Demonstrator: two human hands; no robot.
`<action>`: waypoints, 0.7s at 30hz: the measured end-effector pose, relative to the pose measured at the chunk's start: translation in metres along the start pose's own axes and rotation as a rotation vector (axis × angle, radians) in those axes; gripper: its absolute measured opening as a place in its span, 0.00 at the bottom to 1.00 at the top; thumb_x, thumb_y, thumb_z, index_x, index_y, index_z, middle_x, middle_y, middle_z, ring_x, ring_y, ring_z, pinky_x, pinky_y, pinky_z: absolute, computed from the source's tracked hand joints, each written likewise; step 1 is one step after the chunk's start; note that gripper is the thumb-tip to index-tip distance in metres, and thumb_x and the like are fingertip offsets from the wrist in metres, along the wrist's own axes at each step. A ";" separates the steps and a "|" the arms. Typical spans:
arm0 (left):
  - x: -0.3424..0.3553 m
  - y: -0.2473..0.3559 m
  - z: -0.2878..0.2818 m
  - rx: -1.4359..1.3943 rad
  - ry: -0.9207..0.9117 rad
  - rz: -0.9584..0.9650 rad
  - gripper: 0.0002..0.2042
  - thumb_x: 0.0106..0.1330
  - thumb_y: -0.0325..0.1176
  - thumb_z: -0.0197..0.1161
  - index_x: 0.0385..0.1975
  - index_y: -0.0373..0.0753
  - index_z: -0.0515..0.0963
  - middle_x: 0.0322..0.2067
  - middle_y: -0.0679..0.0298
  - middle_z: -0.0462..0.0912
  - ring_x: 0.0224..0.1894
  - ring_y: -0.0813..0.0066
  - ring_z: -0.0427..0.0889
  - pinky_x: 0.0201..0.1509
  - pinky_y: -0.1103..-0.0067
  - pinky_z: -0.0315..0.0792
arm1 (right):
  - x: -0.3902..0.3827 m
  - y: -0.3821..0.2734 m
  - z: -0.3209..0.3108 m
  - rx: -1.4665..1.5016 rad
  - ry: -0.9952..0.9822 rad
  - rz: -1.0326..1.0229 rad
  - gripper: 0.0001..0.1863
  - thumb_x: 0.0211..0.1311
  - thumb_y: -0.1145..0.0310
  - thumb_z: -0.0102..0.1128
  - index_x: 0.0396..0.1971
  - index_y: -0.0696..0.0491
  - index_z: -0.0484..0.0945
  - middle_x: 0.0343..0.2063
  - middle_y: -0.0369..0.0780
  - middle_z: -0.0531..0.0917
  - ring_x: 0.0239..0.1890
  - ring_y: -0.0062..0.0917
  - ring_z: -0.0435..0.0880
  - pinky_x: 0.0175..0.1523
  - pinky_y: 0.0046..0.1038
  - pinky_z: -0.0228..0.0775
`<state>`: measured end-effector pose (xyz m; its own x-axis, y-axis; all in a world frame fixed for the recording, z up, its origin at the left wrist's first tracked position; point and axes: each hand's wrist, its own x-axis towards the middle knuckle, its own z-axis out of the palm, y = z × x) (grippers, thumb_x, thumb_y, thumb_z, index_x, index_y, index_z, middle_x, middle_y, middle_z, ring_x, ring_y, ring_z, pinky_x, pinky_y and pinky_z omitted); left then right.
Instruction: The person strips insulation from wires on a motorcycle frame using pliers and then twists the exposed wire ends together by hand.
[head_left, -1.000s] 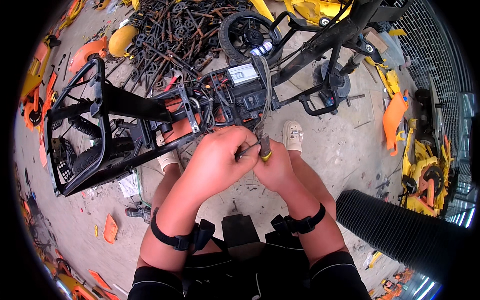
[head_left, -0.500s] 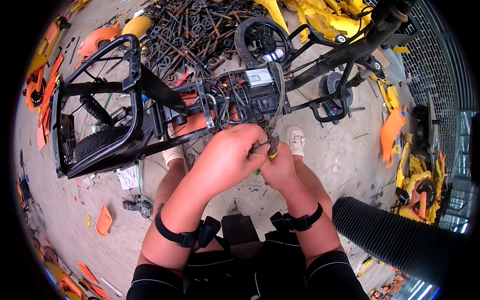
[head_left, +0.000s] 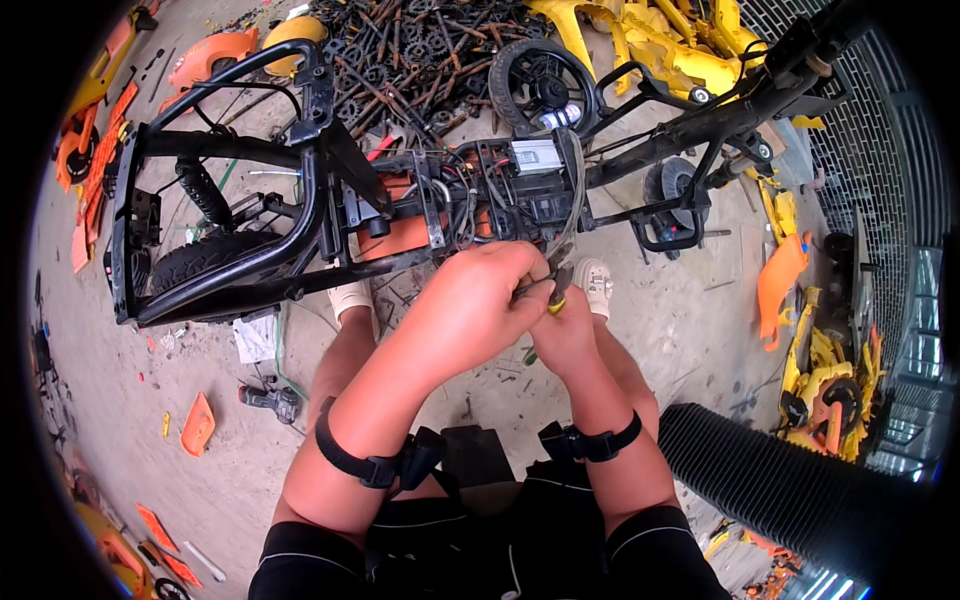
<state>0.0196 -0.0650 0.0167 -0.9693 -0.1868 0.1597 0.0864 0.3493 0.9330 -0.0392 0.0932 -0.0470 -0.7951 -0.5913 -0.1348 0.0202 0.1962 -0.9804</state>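
Both hands meet in front of the near rail of a black vehicle frame [head_left: 300, 270]. My left hand [head_left: 490, 300] is closed on a thin dark cable [head_left: 525, 292], thumb and fingers pinched around it. My right hand [head_left: 567, 332], just beside and partly behind it, grips pliers [head_left: 559, 287] with a yellow and green handle; the jaws point up, and whether they touch the cable is unclear. Just beyond lie loose wire bundles [head_left: 570, 200], a silver controller box [head_left: 536, 157] and orange panels [head_left: 405, 240] within the frame.
Behind the frame are a heap of rusty metal parts [head_left: 400, 70], a loose wheel [head_left: 540, 90] and yellow panels [head_left: 690, 50]. A cordless drill [head_left: 265, 400] lies left of my legs. A black corrugated tube [head_left: 760, 470] is at lower right; orange panels [head_left: 780, 290] lie at right.
The scene has shifted right in the picture, with the frame's left part higher. My hands remain closed together on cable and pliers, and appear slightly further right.
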 end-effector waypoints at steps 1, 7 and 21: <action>0.000 0.001 0.001 -0.016 -0.005 -0.015 0.06 0.60 0.25 0.68 0.31 0.33 0.78 0.25 0.56 0.79 0.25 0.62 0.79 0.29 0.71 0.72 | 0.000 0.003 -0.003 0.017 -0.005 -0.004 0.09 0.67 0.71 0.60 0.41 0.60 0.80 0.32 0.36 0.86 0.36 0.14 0.81 0.41 0.25 0.75; 0.003 0.005 0.008 0.018 -0.027 -0.015 0.04 0.62 0.26 0.66 0.31 0.33 0.78 0.26 0.54 0.80 0.27 0.58 0.80 0.31 0.70 0.73 | -0.006 -0.024 -0.013 -0.017 0.011 0.135 0.12 0.66 0.74 0.60 0.47 0.58 0.77 0.37 0.39 0.85 0.39 0.18 0.81 0.44 0.26 0.74; 0.020 0.003 0.045 0.086 -0.026 -0.010 0.03 0.64 0.21 0.65 0.34 0.34 0.77 0.27 0.56 0.79 0.28 0.59 0.78 0.33 0.72 0.73 | 0.002 -0.042 -0.037 -0.029 0.169 0.421 0.14 0.58 0.85 0.52 0.44 0.59 0.76 0.35 0.41 0.83 0.37 0.25 0.85 0.43 0.27 0.78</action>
<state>-0.0099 -0.0264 0.0077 -0.9757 -0.1671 0.1415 0.0580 0.4258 0.9029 -0.0638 0.1130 -0.0010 -0.8091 -0.3194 -0.4932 0.3484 0.4151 -0.8404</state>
